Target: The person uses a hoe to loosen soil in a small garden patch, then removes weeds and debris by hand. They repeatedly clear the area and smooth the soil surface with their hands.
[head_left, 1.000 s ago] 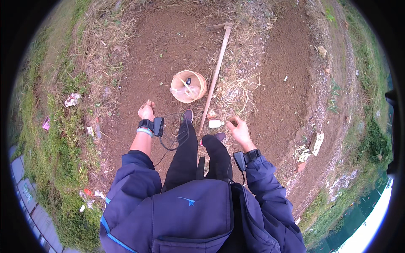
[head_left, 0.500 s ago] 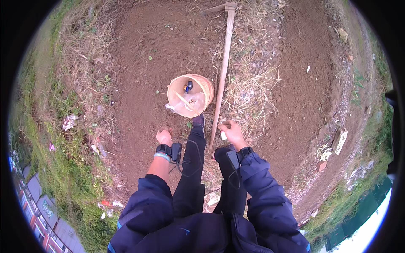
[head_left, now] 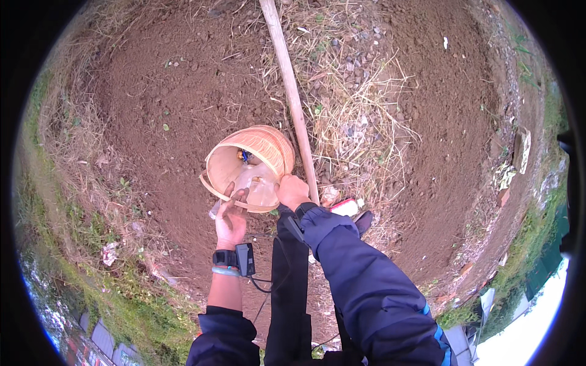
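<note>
A woven bamboo basket lies tilted on the soil, its mouth toward me. Inside are a clear plastic bag and a small blue-and-yellow object, too small to name. My right hand is closed at the right side of the basket's rim; its fingertips are partly hidden. My left hand is at the near left side, palm up and fingers apart, touching the basket's strap handle. Each wrist wears a dark strapped device, the left one with a cable.
Beyond the basket a long wooden tool handle lies over the ground. A red-and-white bottle rests beside my shoe. Dry straw and stones cover the strip to the right, between stretches of bare soil.
Both hands have moved forward to the basket, the right also leftward. The basket appears turned, with its handle toward the near left. My view has shifted, and the bottle now shows more fully.
</note>
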The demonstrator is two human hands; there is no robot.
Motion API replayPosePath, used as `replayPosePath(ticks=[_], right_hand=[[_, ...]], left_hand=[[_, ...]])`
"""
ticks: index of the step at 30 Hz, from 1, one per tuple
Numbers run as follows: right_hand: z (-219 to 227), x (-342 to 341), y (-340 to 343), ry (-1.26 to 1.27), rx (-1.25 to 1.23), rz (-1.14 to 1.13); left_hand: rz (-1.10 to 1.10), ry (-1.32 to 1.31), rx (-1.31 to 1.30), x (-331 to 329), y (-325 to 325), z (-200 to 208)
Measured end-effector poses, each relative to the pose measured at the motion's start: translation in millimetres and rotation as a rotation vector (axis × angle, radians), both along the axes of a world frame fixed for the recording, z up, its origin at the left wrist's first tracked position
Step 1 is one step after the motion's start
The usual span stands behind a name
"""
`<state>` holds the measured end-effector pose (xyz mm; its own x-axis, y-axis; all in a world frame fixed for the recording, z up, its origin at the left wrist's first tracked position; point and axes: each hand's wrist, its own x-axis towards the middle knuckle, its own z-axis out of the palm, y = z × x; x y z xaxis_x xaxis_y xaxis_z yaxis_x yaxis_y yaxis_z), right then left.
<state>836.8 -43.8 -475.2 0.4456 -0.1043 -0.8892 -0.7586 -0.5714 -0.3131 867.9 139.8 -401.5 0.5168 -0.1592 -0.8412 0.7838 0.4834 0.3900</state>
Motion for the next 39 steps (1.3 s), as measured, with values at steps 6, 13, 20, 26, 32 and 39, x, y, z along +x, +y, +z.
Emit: replayPosePath(ticks=[6, 13, 20, 26, 32, 39], right_hand=[[0, -19, -38, -0.079, 0.053, -0.130], [68, -53, -131, -0.190, 0.102, -0.369], [72, -81, -188, -0.393, -0.110, -0.629], [-24, -71, -219, -0.438, -0.068, -0.932], [-42, -59, -236, -0.245, 0.300, -1.230], [-13, -92, -209, -0.245, 0.462, -1.313]], left_hand=[[-0.142, -0.117, -0.058, -16, -43, 65], [-0.524, -0.163, -0.249, 6, -130, 161], [-0.692, -0.281, -0.438, 15, -206, 171], [-0.319, -0.113, -0.156, -14, -182, 106], [-0.112, 0.131, -0.043, -50, -96, 23], [-0.271, 0.293, 0.213, -104, -98, -75]])
